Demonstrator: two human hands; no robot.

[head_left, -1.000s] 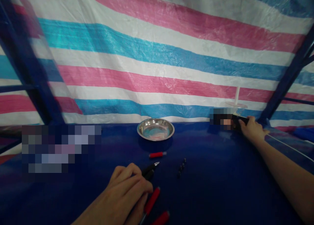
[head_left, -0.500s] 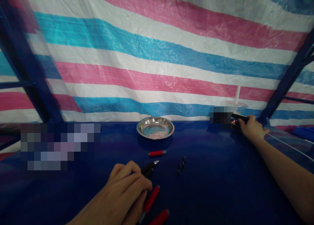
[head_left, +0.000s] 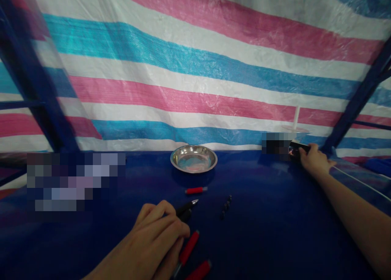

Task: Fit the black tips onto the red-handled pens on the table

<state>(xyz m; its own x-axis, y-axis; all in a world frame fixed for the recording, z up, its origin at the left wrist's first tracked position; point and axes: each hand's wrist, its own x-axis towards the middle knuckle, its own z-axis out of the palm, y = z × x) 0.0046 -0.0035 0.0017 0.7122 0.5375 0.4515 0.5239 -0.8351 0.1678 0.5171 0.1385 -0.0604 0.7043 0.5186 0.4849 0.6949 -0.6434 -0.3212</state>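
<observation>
My left hand (head_left: 159, 235) rests low on the table with its fingers curled together. A black pen (head_left: 186, 207) with a silver tip sticks out from under those fingers, beside a second black piece (head_left: 185, 216). Just right of the hand lie a red pen part (head_left: 189, 247) with a metal end and another red one (head_left: 200, 270). My right hand (head_left: 316, 159) reaches to the far right, its thumb and fingers closed on the edge of a dark, flat phone-like thing (head_left: 296, 149). Pixelation hides that thing's left side.
A shiny steel dish (head_left: 194, 159) stands at the table's back. In front lie a red pen barrel (head_left: 196, 190) and several small black parts (head_left: 226, 206) in a row. A white upright rod (head_left: 296, 117) on a disc stands back right. Striped sheeting (head_left: 198, 96) hangs behind. Pixelation covers the left.
</observation>
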